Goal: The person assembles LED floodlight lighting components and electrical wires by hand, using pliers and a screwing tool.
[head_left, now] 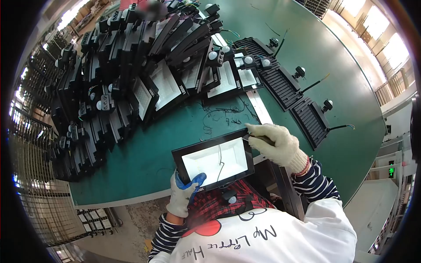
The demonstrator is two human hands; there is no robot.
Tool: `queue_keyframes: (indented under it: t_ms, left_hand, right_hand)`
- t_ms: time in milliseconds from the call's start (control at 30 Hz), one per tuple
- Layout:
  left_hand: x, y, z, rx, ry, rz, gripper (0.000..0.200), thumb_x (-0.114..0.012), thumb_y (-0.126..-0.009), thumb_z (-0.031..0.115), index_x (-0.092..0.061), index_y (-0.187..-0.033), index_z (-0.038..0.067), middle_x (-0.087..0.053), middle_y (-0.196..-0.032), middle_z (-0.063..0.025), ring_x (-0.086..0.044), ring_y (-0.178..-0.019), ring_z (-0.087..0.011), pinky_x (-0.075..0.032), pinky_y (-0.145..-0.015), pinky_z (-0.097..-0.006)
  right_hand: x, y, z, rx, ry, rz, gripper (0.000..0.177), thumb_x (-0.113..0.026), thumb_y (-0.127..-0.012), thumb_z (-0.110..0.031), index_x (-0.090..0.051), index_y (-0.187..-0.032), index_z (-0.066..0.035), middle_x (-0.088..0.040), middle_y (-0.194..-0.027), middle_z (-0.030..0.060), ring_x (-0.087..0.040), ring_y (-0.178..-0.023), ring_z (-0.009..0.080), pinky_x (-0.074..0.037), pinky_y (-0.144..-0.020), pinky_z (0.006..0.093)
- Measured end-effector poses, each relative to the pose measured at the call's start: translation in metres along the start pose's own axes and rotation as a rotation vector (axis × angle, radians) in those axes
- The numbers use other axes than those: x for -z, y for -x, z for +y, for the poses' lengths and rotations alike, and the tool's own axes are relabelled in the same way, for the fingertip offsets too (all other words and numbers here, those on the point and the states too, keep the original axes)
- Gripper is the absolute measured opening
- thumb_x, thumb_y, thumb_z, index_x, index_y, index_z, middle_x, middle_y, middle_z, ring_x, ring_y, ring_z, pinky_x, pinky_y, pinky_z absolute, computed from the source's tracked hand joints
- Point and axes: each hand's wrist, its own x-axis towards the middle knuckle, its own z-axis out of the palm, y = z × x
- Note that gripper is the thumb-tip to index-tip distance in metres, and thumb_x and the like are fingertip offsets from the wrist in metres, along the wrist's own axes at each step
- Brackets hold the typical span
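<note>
A black rectangular LED floodlight (213,163) with a bright white reflector is tilted above the table's near edge. At its lower left corner, my left hand (182,193), in a white glove with blue coating, is closed with the thumb over the front. My right hand (279,144), in a whitish knitted glove, has its thumb and forefinger closed at the upper right corner; anything small between them is hidden. A thin dark strand (221,163) crosses the lit front. Below the lower edge hangs a motion sensor (230,198) with a pale dome.
Stacked floodlights (127,57) crowd the table's left and back. Several black finned housings (309,120) with sensors and wires lie along the right. Dark wire scraps (232,115) are scattered on the green tabletop (153,151). A pale strip (259,106) runs across the table.
</note>
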Motion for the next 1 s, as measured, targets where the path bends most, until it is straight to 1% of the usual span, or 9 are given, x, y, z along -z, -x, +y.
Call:
queue_keyframes:
  t_ms: [33, 300, 467, 667, 800, 833, 867, 933, 1000]
  left_hand:
    - [-0.001, 0.001, 0.001, 0.035, -0.021, 0.03, 0.061, -0.083, -0.081, 0.014, -0.053, -0.131, -0.003, -0.066, -0.12, -0.0126, -0.066, -0.109, -0.0211, -0.052, -0.1, -0.0347]
    - [0.017, -0.007, -0.017, 0.048, -0.098, -0.109, 0.074, -0.081, -0.076, 0.006, -0.045, -0.14, 0.0, -0.061, -0.129, -0.0143, -0.063, -0.117, -0.0236, -0.05, -0.103, -0.0371]
    - [0.014, -0.005, -0.007, -0.032, 0.014, -0.174, 0.07, -0.082, -0.078, 0.01, -0.048, -0.139, 0.001, -0.065, -0.124, -0.0126, -0.063, -0.117, -0.0222, -0.048, -0.104, -0.0366]
    - [0.017, -0.015, -0.014, -0.285, -0.352, -0.138, 0.052, -0.078, -0.083, 0.01, -0.057, -0.13, 0.002, -0.068, -0.119, -0.0094, -0.066, -0.108, -0.0204, -0.052, -0.095, -0.0344]
    - [0.014, -0.016, -0.035, -0.054, 0.039, -0.042, 0.052, -0.076, -0.084, 0.006, -0.056, -0.132, 0.002, -0.068, -0.119, -0.0099, -0.066, -0.107, -0.018, -0.053, -0.094, -0.0332]
    - [0.005, -0.02, -0.022, 0.031, 0.171, -0.038, 0.053, -0.075, -0.084, 0.004, -0.056, -0.133, 0.002, -0.067, -0.12, -0.0097, -0.066, -0.107, -0.0172, -0.053, -0.094, -0.0328]
    - [0.002, -0.008, -0.003, 0.023, 0.108, -0.031, 0.055, -0.075, -0.083, 0.001, -0.054, -0.134, 0.001, -0.066, -0.123, -0.0102, -0.065, -0.109, -0.0172, -0.053, -0.096, -0.0321]
    - [-0.005, 0.0, 0.016, 0.116, 0.22, -0.006, 0.055, -0.074, -0.083, 0.001, -0.053, -0.134, -0.001, -0.064, -0.126, -0.0119, -0.064, -0.114, -0.0199, -0.051, -0.101, -0.0325]
    - [-0.001, 0.002, 0.013, 0.119, 0.205, 0.011, 0.061, -0.074, -0.082, 0.0, -0.049, -0.136, -0.003, -0.061, -0.128, -0.0137, -0.062, -0.116, -0.0215, -0.05, -0.104, -0.0337]
  right_hand:
    - [0.005, -0.006, -0.004, 0.045, 0.151, -0.038, 0.031, -0.07, -0.092, -0.028, -0.073, -0.117, -0.011, -0.074, -0.091, 0.0065, -0.072, -0.075, 0.0194, -0.055, -0.064, 0.0274]
    - [-0.017, -0.05, -0.049, 0.384, 0.509, -0.151, 0.028, -0.063, -0.094, -0.032, -0.066, -0.118, -0.017, -0.066, -0.08, 0.0059, -0.069, -0.067, 0.0255, -0.056, -0.056, 0.0375]
    - [-0.07, -0.057, -0.086, 0.394, 0.513, -0.172, 0.027, -0.064, -0.095, -0.031, -0.066, -0.118, -0.016, -0.068, -0.084, 0.0067, -0.069, -0.063, 0.0269, -0.055, -0.051, 0.0371]
    - [-0.109, -0.057, -0.097, 0.38, 0.338, -0.172, 0.033, -0.065, -0.095, -0.031, -0.063, -0.121, -0.01, -0.064, -0.079, 0.0101, -0.067, -0.062, 0.031, -0.053, -0.051, 0.0393]
    - [-0.09, -0.029, -0.086, 0.078, -0.247, -0.547, 0.047, -0.069, -0.094, -0.024, -0.058, -0.136, -0.007, -0.072, -0.092, 0.0125, -0.072, -0.079, 0.0206, -0.057, -0.071, 0.0314]
    - [-0.083, -0.024, -0.085, -0.14, -0.351, -0.554, 0.054, -0.072, -0.092, -0.019, -0.054, -0.141, -0.005, -0.073, -0.105, 0.0145, -0.069, -0.094, 0.0156, -0.055, -0.084, 0.0295]
    - [-0.082, -0.012, -0.071, -0.076, -0.43, -0.377, 0.052, -0.072, -0.091, -0.022, -0.057, -0.137, -0.004, -0.069, -0.117, 0.0174, -0.069, -0.097, 0.0186, -0.054, -0.087, 0.0313]
    - [-0.067, 0.0, -0.05, -0.044, -0.296, -0.169, 0.061, -0.077, -0.087, -0.024, -0.054, -0.139, -0.002, -0.064, -0.125, 0.0188, -0.068, -0.103, 0.0222, -0.053, -0.092, 0.0327]
    - [-0.044, 0.008, -0.053, -0.08, 0.088, -0.235, 0.056, -0.072, -0.09, -0.028, -0.053, -0.139, -0.01, -0.061, -0.126, 0.0177, -0.068, -0.106, 0.0288, -0.056, -0.088, 0.038]
